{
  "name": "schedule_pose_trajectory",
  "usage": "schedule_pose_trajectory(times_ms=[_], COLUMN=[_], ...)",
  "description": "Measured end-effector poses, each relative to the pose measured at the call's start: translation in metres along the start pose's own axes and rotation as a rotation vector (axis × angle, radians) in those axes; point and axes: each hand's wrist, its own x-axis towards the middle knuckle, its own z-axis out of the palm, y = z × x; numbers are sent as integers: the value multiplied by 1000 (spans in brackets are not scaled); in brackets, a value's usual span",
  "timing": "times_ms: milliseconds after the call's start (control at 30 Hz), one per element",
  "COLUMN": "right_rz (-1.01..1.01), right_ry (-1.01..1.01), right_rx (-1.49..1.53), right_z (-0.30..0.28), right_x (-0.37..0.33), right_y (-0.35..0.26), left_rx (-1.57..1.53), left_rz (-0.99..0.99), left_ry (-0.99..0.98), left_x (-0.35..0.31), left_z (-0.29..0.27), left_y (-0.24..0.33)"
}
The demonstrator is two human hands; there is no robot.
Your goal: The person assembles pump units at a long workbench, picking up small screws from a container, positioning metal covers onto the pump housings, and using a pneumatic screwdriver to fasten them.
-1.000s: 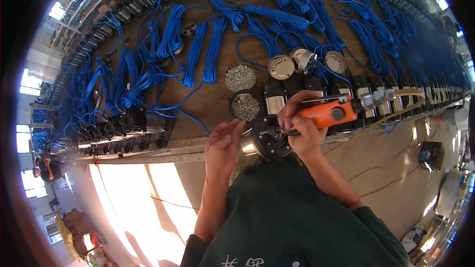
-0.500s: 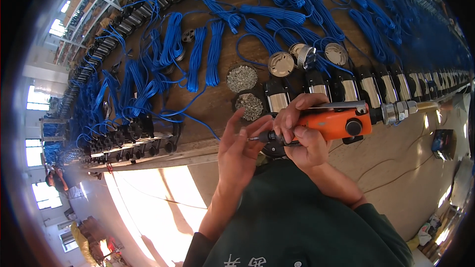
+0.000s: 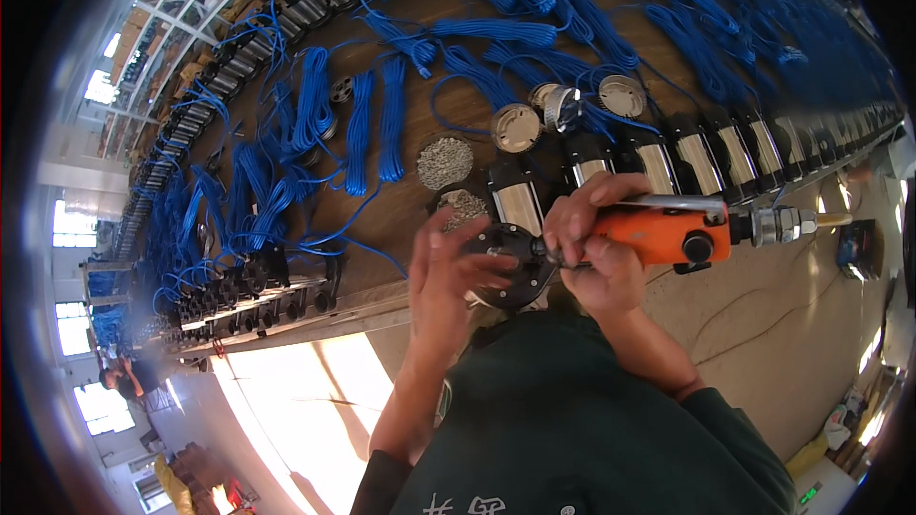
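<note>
My right hand (image 3: 603, 272) is wrapped round an orange air screwdriver (image 3: 658, 232), which lies level with its nose pointing left. A silver lever runs along the tool's top, and a metal hose fitting (image 3: 782, 226) sits at its right end. Left of the nose is a round black disc-shaped part (image 3: 523, 265) with small holes in its face, close against my body. My left hand (image 3: 441, 277) is open, its slightly blurred fingers spread over the disc's left side; I see nothing held in it. The driver's tip is hard to make out against the black part.
Two piles of small metal screws, one far (image 3: 445, 163) and one near (image 3: 462, 204), lie beyond my left hand. Silver-and-black motor cylinders (image 3: 518, 196) line the bench edge. Bundled blue cables (image 3: 391, 119) and round metal caps (image 3: 517, 128) cover the bench (image 3: 382, 219). A person (image 3: 122, 380) is far left.
My left hand has come away from the screwdriver's tip, its fingers opening out. The screwdriver has shifted slightly right in the picture, and the black disc shows more fully.
</note>
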Motion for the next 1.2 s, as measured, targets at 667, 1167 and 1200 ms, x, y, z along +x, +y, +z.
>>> schedule_pose_trajectory(times_ms=[667, 1167, 1200], right_rz=[164, 158, 152], right_ry=[429, 488, 484], right_rx=[-54, -72, -78], right_z=[-91, -95, -96], right_x=[-26, -28, -29], right_y=[19, 22, 23], left_rx=[923, 1268, 1259], left_rz=[384, 36, 41], left_ry=[-122, -1023, -1025], left_x=[48, 118, 119], left_z=[-22, 11, 11], left_y=[-20, -23, -24])
